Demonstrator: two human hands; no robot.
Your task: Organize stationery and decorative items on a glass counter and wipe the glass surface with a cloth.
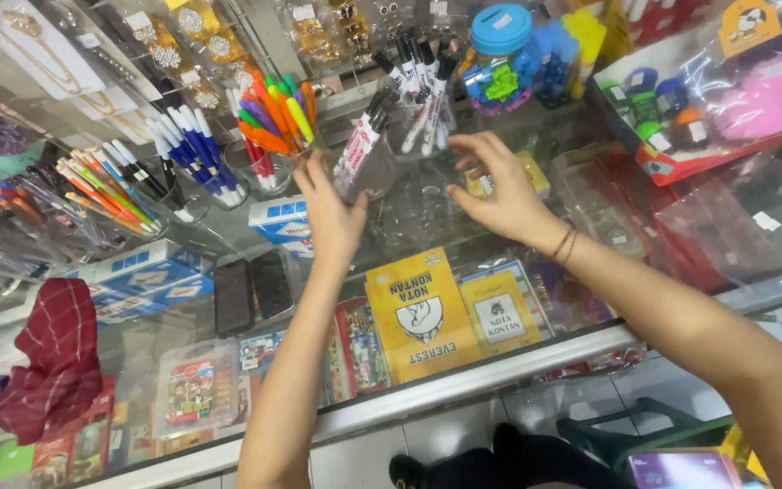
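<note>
My left hand (329, 213) rests on the glass counter top (409, 213) and touches a clear cup of black-capped white markers (364, 149); its fingers wrap the cup's left side. My right hand (500, 186) hovers to the right of that cup with fingers spread and nothing in it. Behind the hands stands a second clear cup of black-capped markers (423, 91). A cup of bright coloured highlighters (275, 122) sits just left of my left hand.
Cups of blue-capped pens (187, 154) and mixed pens (106, 190) stand at left. A blue-lidded jar (497, 59) and boxed goods (708, 100) sit at back right. Yellow booklets (423, 312), two dark phones (253, 290) and blue-white boxes (142, 276) lie under the glass. A red checked cloth (56, 358) hangs at left.
</note>
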